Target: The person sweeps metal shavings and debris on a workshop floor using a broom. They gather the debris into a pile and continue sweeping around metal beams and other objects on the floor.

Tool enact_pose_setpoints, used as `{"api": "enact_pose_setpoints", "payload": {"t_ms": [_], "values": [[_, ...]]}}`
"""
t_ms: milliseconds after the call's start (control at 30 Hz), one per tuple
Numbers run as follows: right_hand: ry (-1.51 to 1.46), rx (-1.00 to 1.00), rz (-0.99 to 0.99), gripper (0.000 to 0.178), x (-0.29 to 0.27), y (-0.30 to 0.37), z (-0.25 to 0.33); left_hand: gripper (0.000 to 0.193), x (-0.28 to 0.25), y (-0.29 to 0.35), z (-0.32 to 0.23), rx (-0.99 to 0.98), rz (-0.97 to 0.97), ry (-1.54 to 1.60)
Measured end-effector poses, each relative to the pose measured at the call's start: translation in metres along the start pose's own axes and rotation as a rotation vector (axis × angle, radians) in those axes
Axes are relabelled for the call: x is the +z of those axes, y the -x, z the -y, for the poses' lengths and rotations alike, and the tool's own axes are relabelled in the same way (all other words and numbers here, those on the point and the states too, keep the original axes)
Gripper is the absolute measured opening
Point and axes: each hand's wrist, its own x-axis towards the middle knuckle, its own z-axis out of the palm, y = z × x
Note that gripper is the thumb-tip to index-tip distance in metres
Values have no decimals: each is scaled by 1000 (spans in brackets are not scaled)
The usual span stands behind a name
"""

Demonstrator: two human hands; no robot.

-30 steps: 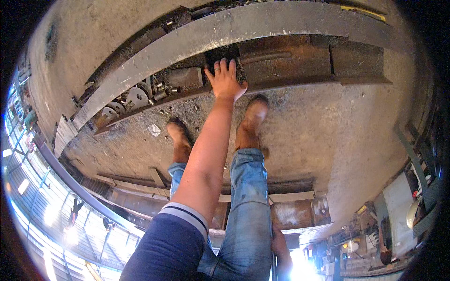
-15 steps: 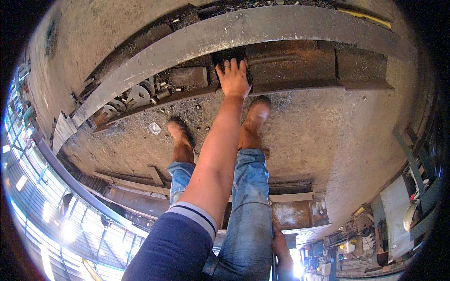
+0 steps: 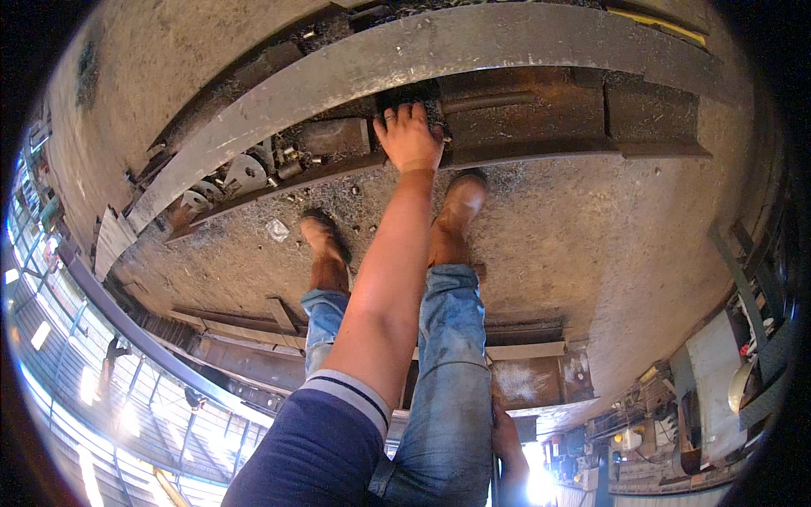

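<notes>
My left hand [image 3: 410, 139] reaches out to a rusty steel channel [image 3: 515, 152], palm down, fingers spread apart. Under its fingertips lies a dark patch or dark object [image 3: 414, 91] inside the channel; shadow hides what it is. My thumb lies along the right side of the hand, and nothing shows gripped in it. A long grey steel strip [image 3: 405, 46] runs just beyond the fingertips, appearing curved in this view. My right hand [image 3: 507, 439] is low beside my right leg, its fingers mostly hidden.
Several discs with holes [image 3: 245, 173] and short metal slugs [image 3: 291, 169] lie in the channel's left part. Metal shavings and a crumpled clear scrap [image 3: 277, 230] litter the floor near my boots [image 3: 465, 203]. Behind me are steel pieces [image 3: 541, 380]; a cluttered bench area [image 3: 650, 422] stands lower right.
My left hand has shifted slightly to the left and nearer, its fingers a little more bent. My right hand stays beside my leg.
</notes>
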Motion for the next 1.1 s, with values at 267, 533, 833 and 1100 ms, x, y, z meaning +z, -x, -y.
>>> {"api": "enact_pose_setpoints", "payload": {"t_ms": [267, 533, 833, 1100], "values": [[-38, 6, 6, 58, -1, 3, 3, 41, -11, -10, 4, -23, 37, -60], [-79, 6, 14, 58, -1, 0, 7, 49, -16, -14, 14, -113, -75, -48], [-60, 14, 27, 48, -3, -1, 8, 87, -15, -20, -4, 68, 236, -183], [-443, 80, 61, 48, 7, -8, 0, 100, -20, -30, 0, 161, 303, -113]]}}
